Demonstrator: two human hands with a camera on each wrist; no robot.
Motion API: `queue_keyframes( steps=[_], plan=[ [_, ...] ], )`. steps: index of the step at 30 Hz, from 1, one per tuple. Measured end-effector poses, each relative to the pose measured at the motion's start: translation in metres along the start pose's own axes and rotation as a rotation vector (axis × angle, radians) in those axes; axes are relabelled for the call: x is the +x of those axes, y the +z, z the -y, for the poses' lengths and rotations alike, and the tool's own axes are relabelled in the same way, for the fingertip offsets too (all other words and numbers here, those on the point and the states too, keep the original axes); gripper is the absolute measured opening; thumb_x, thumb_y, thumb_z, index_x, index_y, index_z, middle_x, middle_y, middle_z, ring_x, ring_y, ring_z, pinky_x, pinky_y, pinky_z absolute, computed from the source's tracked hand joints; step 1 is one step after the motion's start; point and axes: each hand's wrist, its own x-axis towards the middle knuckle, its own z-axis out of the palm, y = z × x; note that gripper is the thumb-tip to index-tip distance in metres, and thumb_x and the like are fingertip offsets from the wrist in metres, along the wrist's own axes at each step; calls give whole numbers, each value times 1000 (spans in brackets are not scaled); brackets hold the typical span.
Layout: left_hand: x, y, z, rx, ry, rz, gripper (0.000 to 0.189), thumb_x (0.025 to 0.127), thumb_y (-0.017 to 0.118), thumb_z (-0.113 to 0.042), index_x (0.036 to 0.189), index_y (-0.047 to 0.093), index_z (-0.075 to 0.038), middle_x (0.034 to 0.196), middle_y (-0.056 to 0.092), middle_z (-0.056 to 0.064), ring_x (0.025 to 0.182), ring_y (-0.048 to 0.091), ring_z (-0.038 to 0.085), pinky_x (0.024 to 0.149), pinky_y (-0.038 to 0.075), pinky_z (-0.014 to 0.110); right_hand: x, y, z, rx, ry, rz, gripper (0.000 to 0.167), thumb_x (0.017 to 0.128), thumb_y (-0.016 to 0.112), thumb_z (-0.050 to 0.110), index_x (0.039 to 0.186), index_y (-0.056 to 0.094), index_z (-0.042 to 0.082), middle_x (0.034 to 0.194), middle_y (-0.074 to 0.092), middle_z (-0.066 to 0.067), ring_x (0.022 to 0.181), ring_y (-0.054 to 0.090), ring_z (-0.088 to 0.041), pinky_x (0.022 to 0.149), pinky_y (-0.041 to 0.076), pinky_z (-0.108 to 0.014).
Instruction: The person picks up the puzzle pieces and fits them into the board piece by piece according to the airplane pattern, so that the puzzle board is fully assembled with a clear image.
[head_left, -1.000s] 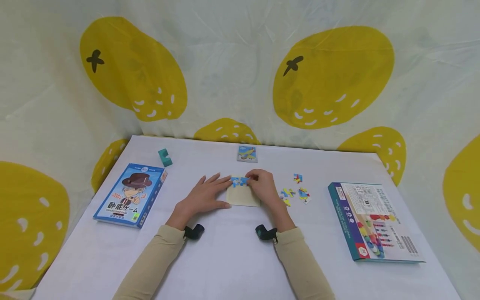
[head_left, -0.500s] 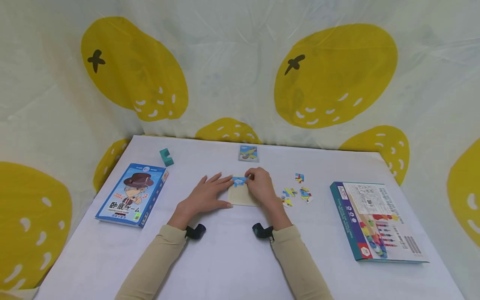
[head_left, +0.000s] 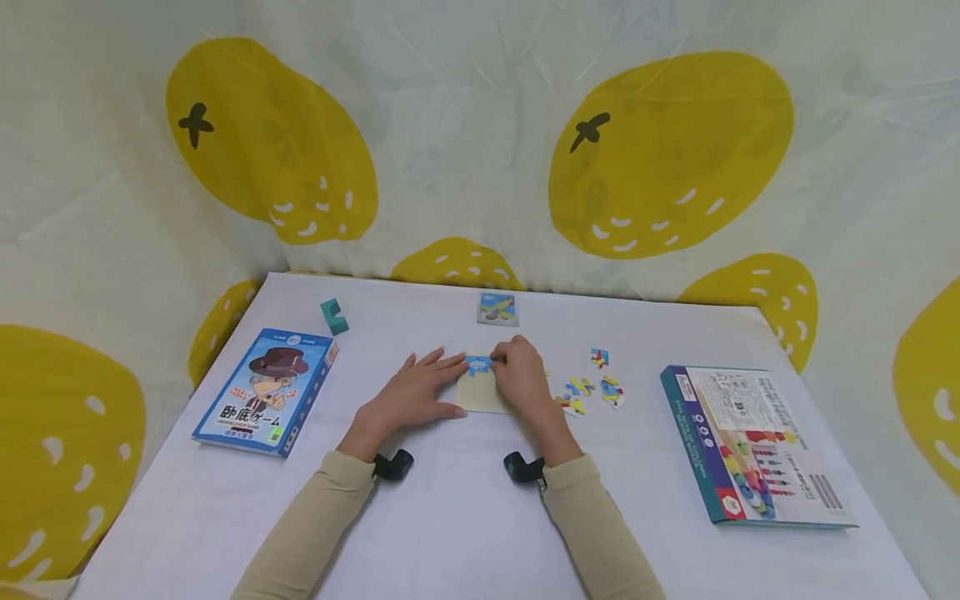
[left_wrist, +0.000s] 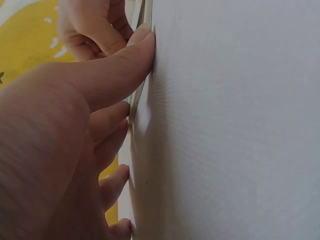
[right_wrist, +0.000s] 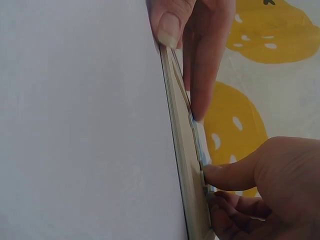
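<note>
A shallow pale puzzle tray (head_left: 477, 395) lies in the middle of the table, with blue jigsaw pieces (head_left: 477, 365) along its far edge. My left hand (head_left: 412, 390) spreads flat beside it, thumb and forefinger touching the tray's left side. At the tray's far right, my right hand (head_left: 521, 377) pinches a jigsaw piece between thumb and curled fingers; the fingers hide most of it. Seen from the right wrist, the right thumb (right_wrist: 232, 175) sits low over the tray, and the left thumb (right_wrist: 170, 27) rests on its rim.
Several loose jigsaw pieces (head_left: 580, 387) lie right of the right hand. A picture card with a yellow plane (head_left: 498, 310) is behind the tray. A blue game box (head_left: 264, 387) and a green block (head_left: 333, 317) stand left; a larger box (head_left: 757, 446) lies right.
The right hand has shifted slightly left over the tray's far edge, its fingers still pinched. The left hand keeps its place beside the tray.
</note>
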Motion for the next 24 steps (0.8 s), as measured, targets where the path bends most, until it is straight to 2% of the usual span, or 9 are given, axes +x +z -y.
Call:
queue_keyframes(
  steps=[5,10,16,24],
  plan=[
    [1,2,0,-14,5,-3,82,85,69,-59,154,36,-28,162,30,-13,156,18,27,123,12,62,-4,-1,3,-50,1,-7,13,88,70,7,97,78,3,89,62,-9,82,60,-23,75,52,-37],
    [1,4,0,-38,2,0,82,86,70,-57,155,36,-27,163,30,-12,156,17,27,124,13,60,-7,-1,5,-47,25,-5,13,88,70,7,98,79,3,90,62,-9,83,59,-22,74,51,-35],
    [1,3,-1,1,-5,-2,82,85,69,-59,154,37,-29,163,30,-12,155,18,27,123,14,61,-6,2,5,-26,26,-15,13,90,69,5,100,77,4,92,63,-8,83,58,-22,76,52,-36],
    [5,6,-8,25,106,-13,74,91,66,-51,155,36,-30,164,29,-9,154,21,31,119,16,68,-1,6,-2,48,-3,-58,7,87,72,4,93,76,4,89,62,-8,83,60,-23,76,52,-37]
  ],
)
